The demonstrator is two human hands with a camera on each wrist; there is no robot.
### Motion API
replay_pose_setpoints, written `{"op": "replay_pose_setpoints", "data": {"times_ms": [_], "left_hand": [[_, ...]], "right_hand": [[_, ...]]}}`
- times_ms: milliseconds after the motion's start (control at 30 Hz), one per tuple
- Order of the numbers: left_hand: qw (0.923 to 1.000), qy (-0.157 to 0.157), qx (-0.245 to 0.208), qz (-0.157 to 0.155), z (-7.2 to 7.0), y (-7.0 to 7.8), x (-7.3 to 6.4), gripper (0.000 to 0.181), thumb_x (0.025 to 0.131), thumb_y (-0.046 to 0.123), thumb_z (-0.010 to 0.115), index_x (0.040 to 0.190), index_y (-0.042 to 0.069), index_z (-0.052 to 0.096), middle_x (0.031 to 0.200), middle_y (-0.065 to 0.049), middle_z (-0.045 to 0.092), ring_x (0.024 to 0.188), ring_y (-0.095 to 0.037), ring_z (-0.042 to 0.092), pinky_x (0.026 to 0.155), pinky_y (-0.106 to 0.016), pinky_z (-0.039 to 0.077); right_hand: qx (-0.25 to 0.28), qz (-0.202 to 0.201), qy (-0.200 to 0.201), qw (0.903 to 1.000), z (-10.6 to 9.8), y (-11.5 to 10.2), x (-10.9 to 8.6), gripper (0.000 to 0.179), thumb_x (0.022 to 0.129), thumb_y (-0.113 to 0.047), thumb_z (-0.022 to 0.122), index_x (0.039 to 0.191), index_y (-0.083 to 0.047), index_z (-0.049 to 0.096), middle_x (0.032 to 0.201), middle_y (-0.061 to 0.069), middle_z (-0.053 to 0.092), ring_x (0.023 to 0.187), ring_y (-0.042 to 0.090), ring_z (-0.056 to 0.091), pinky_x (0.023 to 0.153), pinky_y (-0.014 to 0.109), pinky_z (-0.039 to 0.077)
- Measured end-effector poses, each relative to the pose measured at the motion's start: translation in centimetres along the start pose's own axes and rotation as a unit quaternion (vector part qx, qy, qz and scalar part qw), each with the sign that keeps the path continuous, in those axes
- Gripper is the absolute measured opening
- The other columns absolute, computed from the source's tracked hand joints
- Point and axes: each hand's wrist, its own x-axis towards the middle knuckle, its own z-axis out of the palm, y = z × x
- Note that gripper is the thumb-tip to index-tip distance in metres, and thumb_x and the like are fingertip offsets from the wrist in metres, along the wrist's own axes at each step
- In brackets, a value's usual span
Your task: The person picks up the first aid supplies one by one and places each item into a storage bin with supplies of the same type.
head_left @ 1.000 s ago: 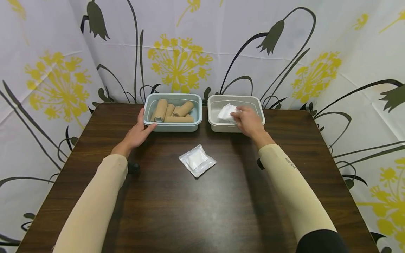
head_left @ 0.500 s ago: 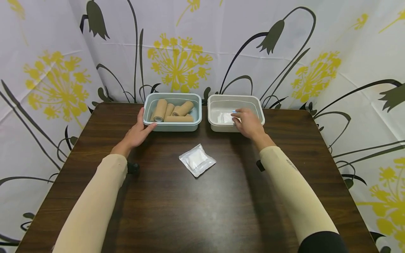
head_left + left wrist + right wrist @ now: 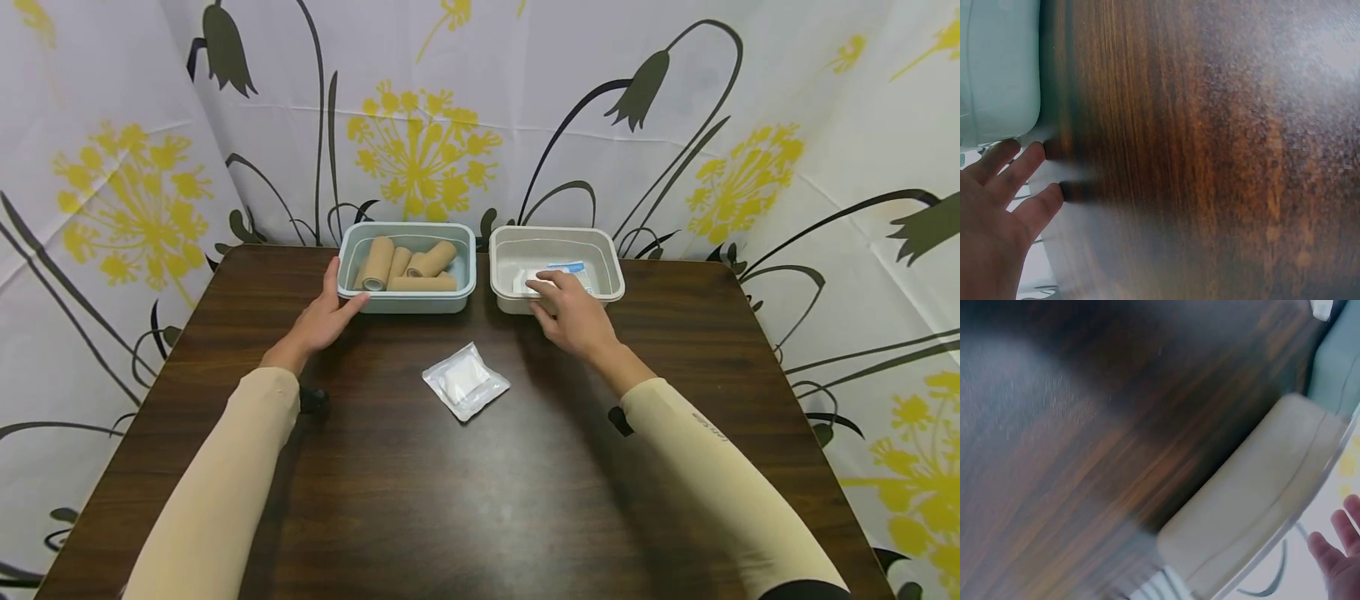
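My left hand (image 3: 318, 318) rests at the left front corner of a light blue plastic bin (image 3: 408, 302), fingers extended along its side and thumb by the front rim. Inside lie several tan rolls (image 3: 380, 260), one showing a pale core. Over the front rim of a beige bin (image 3: 501, 250) hovers my right hand (image 3: 577, 321), fingers spread and holding nothing. Partly behind that hand, in the bin, is a white packet with a blue strip (image 3: 567, 267). A flat clear-edged packet with a white pad inside (image 3: 465, 381) lies on the table.
Both bins stand side by side near the far edge of a dark wood table (image 3: 465, 500), with a narrow gap between them. A flower-print curtain (image 3: 427, 100) hangs right behind.
My right hand has let go of a white packet in the beige bin and drawn back toward the front rim. The blue strip now shows. My left hand has stayed put.
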Motion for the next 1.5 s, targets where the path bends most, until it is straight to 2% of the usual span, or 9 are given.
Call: {"op": "replay_pose_setpoints", "data": {"times_ms": [133, 267, 433, 567, 667, 800, 1033, 1267, 1500], "left_hand": [[1.0, 0.001, -0.004, -0.002, 0.1, -0.1, -0.1, 0.09, 0.093, 0.064, 0.038, 0.147, 0.033, -0.027, 0.159, -0.02, 0.004, 0.141, -0.047, 0.015, 0.106, -0.068, 0.014], [1.0, 0.002, -0.007, -0.004, 0.1, -0.2, -0.1, 0.09, 0.092, 0.066, 0.038, 0.147, 0.034, -0.027, 0.158, -0.02, 0.005, 0.141, -0.046, 0.016, 0.106, -0.068, 0.015], [0.9999, -0.004, -0.004, -0.01, 0.0, 0.0, -0.1, 0.09, 0.091, 0.068, 0.037, 0.145, 0.037, -0.029, 0.158, -0.022, 0.006, 0.14, -0.048, 0.016, 0.104, -0.069, 0.015], [0.9999, -0.006, -0.002, -0.012, 0.0, 0.0, -0.1, 0.091, 0.091, 0.068, 0.037, 0.145, 0.037, -0.029, 0.158, -0.022, 0.006, 0.139, -0.049, 0.017, 0.104, -0.069, 0.015], [0.9999, -0.005, -0.003, -0.012, 0.0, 0.0, -0.2, 0.091, 0.091, 0.068, 0.037, 0.145, 0.036, -0.029, 0.158, -0.022, 0.006, 0.14, -0.048, 0.016, 0.104, -0.069, 0.015], [0.9999, -0.005, -0.005, -0.011, 0.0, -0.1, -0.2, 0.09, 0.091, 0.068, 0.037, 0.146, 0.036, -0.028, 0.158, -0.022, 0.007, 0.14, -0.048, 0.016, 0.104, -0.069, 0.016], [0.9999, -0.003, -0.014, -0.005, 0.1, 0.0, -0.1, 0.091, 0.092, 0.066, 0.038, 0.147, 0.034, -0.026, 0.158, -0.022, 0.008, 0.14, -0.047, 0.017, 0.105, -0.069, 0.015], [0.9999, -0.005, -0.008, -0.009, 0.1, 0.0, -0.2, 0.092, 0.091, 0.067, 0.037, 0.147, 0.033, -0.027, 0.158, -0.021, 0.005, 0.141, -0.047, 0.015, 0.105, -0.069, 0.014], [0.9999, -0.005, -0.007, -0.009, 0.0, 0.0, -0.1, 0.09, 0.092, 0.067, 0.037, 0.146, 0.035, -0.028, 0.158, -0.02, 0.005, 0.141, -0.047, 0.015, 0.105, -0.069, 0.014]], "right_hand": [[-0.006, -0.058, -0.02, 0.9981, 0.5, -2.0, -0.6, 0.04, 0.091, -0.023, 0.064, 0.13, -0.015, 0.06, 0.135, 0.01, 0.051, 0.125, 0.026, 0.047, 0.094, 0.042, 0.046], [-0.001, -0.116, -0.07, 0.9908, 1.5, -4.4, -1.2, 0.044, 0.09, -0.024, 0.065, 0.132, -0.015, 0.058, 0.139, 0.011, 0.048, 0.128, 0.024, 0.044, 0.1, 0.039, 0.042], [0.019, -0.166, -0.155, 0.9737, 3.1, -7.2, -2.4, 0.05, 0.091, -0.028, 0.064, 0.138, -0.018, 0.052, 0.145, 0.008, 0.041, 0.132, 0.022, 0.039, 0.096, 0.038, 0.046], [0.031, -0.197, -0.206, 0.9579, 4.4, -8.5, -3.2, 0.056, 0.091, -0.032, 0.064, 0.142, -0.017, 0.047, 0.15, 0.01, 0.035, 0.138, 0.025, 0.032, 0.103, 0.04, 0.04], [0.033, -0.209, -0.228, 0.9503, 5.3, -8.9, -3.5, 0.059, 0.09, -0.034, 0.064, 0.143, -0.016, 0.045, 0.152, 0.012, 0.032, 0.141, 0.029, 0.027, 0.11, 0.042, 0.032], [0.023, -0.209, -0.241, 0.9475, 6.0, -9.0, -4.0, 0.06, 0.09, -0.036, 0.063, 0.144, -0.016, 0.045, 0.153, 0.013, 0.032, 0.143, 0.03, 0.024, 0.113, 0.041, 0.026], [0.0, -0.207, -0.242, 0.9477, 6.4, -8.8, -4.4, 0.054, 0.092, -0.034, 0.06, 0.142, -0.018, 0.047, 0.152, 0.011, 0.034, 0.142, 0.029, 0.025, 0.113, 0.04, 0.025], [-0.01, -0.228, -0.225, 0.947, 6.4, -8.7, -4.3, 0.038, 0.097, -0.025, 0.056, 0.135, -0.019, 0.057, 0.146, 0.011, 0.044, 0.137, 0.028, 0.036, 0.11, 0.04, 0.031], [-0.059, -0.243, -0.25, 0.9355, 5.8, -8.9, -4.5, 0.05, 0.09, -0.021, 0.063, 0.138, -0.019, 0.053, 0.147, 0.011, 0.042, 0.137, 0.03, 0.037, 0.107, 0.04, 0.036]]}}
